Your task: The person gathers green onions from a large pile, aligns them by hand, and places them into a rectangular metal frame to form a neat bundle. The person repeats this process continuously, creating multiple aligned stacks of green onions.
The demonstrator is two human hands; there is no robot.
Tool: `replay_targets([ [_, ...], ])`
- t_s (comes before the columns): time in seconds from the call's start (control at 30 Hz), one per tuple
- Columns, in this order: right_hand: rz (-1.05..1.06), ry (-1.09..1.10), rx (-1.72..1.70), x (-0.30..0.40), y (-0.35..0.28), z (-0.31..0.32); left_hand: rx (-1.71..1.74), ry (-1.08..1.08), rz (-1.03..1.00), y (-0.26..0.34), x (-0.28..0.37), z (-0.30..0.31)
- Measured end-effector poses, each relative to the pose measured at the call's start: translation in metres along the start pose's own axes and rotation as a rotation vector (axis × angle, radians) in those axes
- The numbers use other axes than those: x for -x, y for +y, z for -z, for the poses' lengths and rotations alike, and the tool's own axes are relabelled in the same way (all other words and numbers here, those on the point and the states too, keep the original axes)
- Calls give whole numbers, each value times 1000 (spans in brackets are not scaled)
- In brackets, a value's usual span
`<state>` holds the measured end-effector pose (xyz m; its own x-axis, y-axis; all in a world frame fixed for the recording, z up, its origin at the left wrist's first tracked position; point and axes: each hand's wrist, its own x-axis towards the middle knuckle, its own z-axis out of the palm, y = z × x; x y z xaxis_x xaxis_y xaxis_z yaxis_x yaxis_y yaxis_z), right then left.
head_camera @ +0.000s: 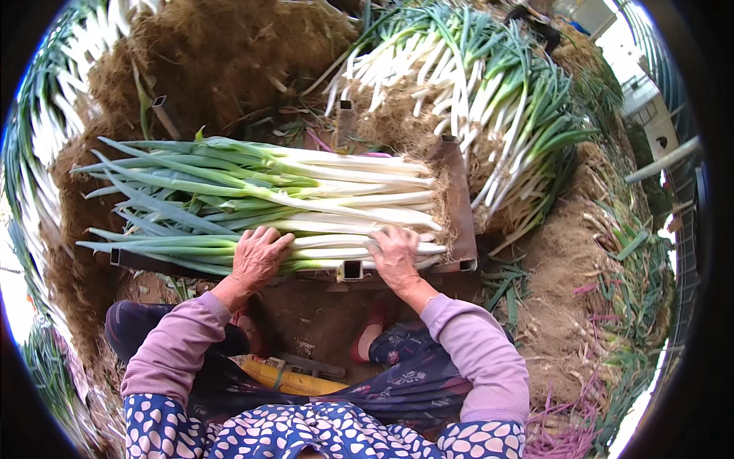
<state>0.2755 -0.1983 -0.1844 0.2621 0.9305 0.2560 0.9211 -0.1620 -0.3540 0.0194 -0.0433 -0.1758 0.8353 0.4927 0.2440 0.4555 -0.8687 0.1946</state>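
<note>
Green onions with long white stalks [344, 189] lie side by side in a metal frame [459, 206], green leaves to the left and roots against the frame's right end plate. My left hand [261, 255] rests over the near stalks where green turns to white, fingers curled on top. Nearer the roots, my right hand [395, 252] lies on the white stalks with its fingers bent over them. Whether either hand grips the stalks or only presses on them is hard to tell. A square tube end [350, 269] of the frame sticks up between the hands at the near edge.
Stacked green onions stand at the left [46, 132], roots facing inward. Another pile [504, 115] lies behind the frame at the right. A rooty heap [550, 298] and pink ties [556, 424] are at the right. Below the frame, a yellow object [287, 378] lies between the legs.
</note>
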Motion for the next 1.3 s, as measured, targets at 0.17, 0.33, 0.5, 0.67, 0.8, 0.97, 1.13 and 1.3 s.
replay_targets([
  [0.17,-11,-88,-67,-21,-16,-19,7,33,-13,4,5,-1],
  [0.33,-31,-173,-38,-29,-19,-22,30,97,-26,4,7,2],
  [0.5,-59,-265,1,-34,-24,-16,33,148,-51,7,7,3],
  [0.67,-67,-270,-25,-39,-26,-8,5,170,-65,7,12,1],
  [0.8,72,-210,31,-33,8,-9,18,169,-61,6,13,0],
  [0.97,18,-93,9,-17,38,5,73,142,-9,4,10,4],
  [1.13,-109,-63,-94,-13,57,3,190,167,-18,4,-4,15],
  [1.3,-80,-92,-38,-10,61,6,78,141,37,7,-58,5],
])
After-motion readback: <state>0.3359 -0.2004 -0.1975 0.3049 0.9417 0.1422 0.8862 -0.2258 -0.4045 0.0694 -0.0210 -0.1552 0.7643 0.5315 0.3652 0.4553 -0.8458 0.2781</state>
